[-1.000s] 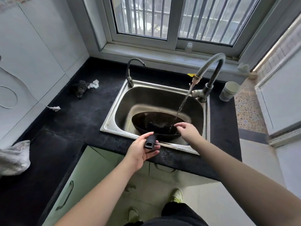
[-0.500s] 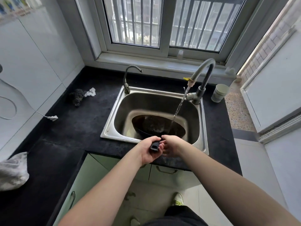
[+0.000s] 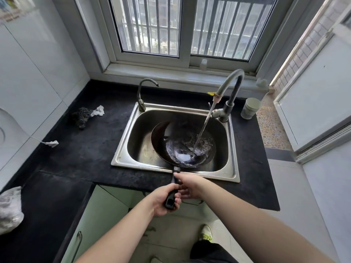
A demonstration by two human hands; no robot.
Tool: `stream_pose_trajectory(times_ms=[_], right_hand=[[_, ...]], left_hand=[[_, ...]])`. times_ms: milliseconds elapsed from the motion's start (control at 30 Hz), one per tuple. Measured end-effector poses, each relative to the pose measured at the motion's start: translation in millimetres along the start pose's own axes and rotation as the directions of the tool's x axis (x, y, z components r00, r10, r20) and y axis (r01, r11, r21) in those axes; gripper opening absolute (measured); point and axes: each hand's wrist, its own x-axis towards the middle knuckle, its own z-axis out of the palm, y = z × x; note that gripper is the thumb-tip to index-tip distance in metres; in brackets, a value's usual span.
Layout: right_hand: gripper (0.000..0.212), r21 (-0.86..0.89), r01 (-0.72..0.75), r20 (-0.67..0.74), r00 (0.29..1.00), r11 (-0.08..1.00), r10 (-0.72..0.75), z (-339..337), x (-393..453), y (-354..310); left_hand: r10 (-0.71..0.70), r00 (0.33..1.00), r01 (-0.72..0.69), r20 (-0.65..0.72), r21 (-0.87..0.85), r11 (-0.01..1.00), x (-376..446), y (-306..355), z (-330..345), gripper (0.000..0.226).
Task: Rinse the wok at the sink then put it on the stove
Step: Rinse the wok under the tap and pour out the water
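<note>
Wok (image 3: 183, 145) sits tilted in the sink (image 3: 232, 175), bowl under the running tap (image 3: 230, 86) so water pools at its low side. Left hand (image 3: 163, 201) grips the handle (image 3: 171, 194) end, fingers wrapped round it; right hand (image 3: 187, 186) curls round it further up, likely steadying the weight. Stove not in view

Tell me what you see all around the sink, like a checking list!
Surface: black counter, speckled.
Job's things: wok in the steel sink, tap water pouring in; no stove in view.
Clutter: dark scrubber, white rag, cup, crumpled bag.
Hands: left hand grips the wok handle; right hand holds it too.
Cables: white cord along the wall.
Surroundings: barred window, green cabinets.
</note>
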Motion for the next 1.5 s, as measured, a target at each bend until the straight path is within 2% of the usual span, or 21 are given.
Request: stream_pose_trajectory(times_ms=[167,300,433,600,667,733,900,1033,1200,1433,1500], right_hand=[[0.037,0.009,-0.024,-0.022,0.999,1.0,0.024,8.1,10.0,-5.7],[0.029,0.057,-0.035,-0.036,0.999,0.998,0.037,7.3,19.6,-14.2],[0.029,0.111,-0.073,0.012,0.997,0.991,0.072,7.0,19.2,-17.1],[0.033,0.205,-0.091,0.09,0.993,0.974,0.073,7.8,28.6,-11.7],[0.041,0.261,-0.113,0.144,0.987,0.959,0.077,6.8,30.5,-8.4],[0.038,0.287,-0.123,0.174,0.982,0.95,0.075,2.7,30.6,-6.1],[0.034,0.296,-0.136,0.21,0.975,0.946,0.074,-5.2,26.4,-3.7],[0.029,0.311,-0.122,0.146,0.986,0.943,0.079,-7.2,26.8,-4.3],[0.041,0.147,-0.088,0.094,0.993,0.985,0.075,0.4,34.9,-6.3],[0.028,0.202,-0.041,0.144,0.989,0.978,0.012,12.3,40.0,-17.9],[0.031,0.166,-0.041,0.16,0.987,0.985,0.014,15.9,28.7,-26.0]], left_hand=[[0.042,0.999,-0.046,-0.033,-0.143,0.989,4.7,-0.6,1.2,0.026],[0.02,0.993,0.024,0.12,-0.356,0.934,11.2,2.9,1.1,0.023],[-0.013,0.974,0.106,0.225,-0.406,0.908,11.3,8.2,-2.9,0.036],[-0.037,0.991,0.075,0.129,-0.301,0.951,6.6,11.9,-4.1,0.042],[-0.029,0.998,0.043,0.059,-0.253,0.967,4.3,10.6,1.8,0.038],[-0.013,1.0,0.009,-0.018,-0.192,0.981,3.2,8.9,8.9,0.032],[0.092,0.978,-0.079,-0.186,0.078,0.994,4.1,2.8,22.5,0.026],[0.158,0.965,-0.121,-0.208,0.18,0.976,8.0,-1.4,29.3,0.024],[0.207,0.946,-0.131,-0.251,0.288,0.949,9.5,-0.4,34.2,0.012],[0.256,0.926,-0.123,-0.277,0.419,0.9,-11.1,25.8,38.7,0.017],[0.258,0.921,-0.105,-0.291,0.453,0.885,-19.3,35.5,38.8,0.016]])
